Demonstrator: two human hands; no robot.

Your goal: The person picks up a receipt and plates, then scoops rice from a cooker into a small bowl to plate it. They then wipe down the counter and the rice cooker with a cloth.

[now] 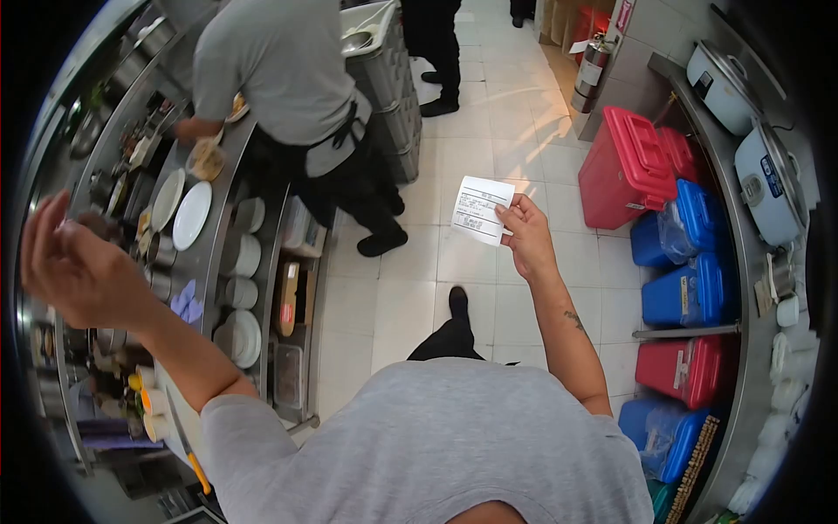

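Between the thumb and fingers of my right hand [526, 234] is a white printed order slip [477, 210], held out over the floor with its text facing up. My left hand [87, 271] is raised at the left, in front of the steel counter and shelves. Its fingers are stretched and its thumb stands apart; I see nothing in it. Nearest to that hand on the counter are two white oval plates [192, 216], one beside the other, and a purple cloth [186, 301].
A co-worker in a grey shirt [271, 70] bends over the counter ahead. Grey crates [393, 113] stand behind them. Red [624, 166] and blue coolers [681, 293] line the right side under a shelf with rice cookers [768, 183]. An orange-handled knife [199, 472] lies at lower left.
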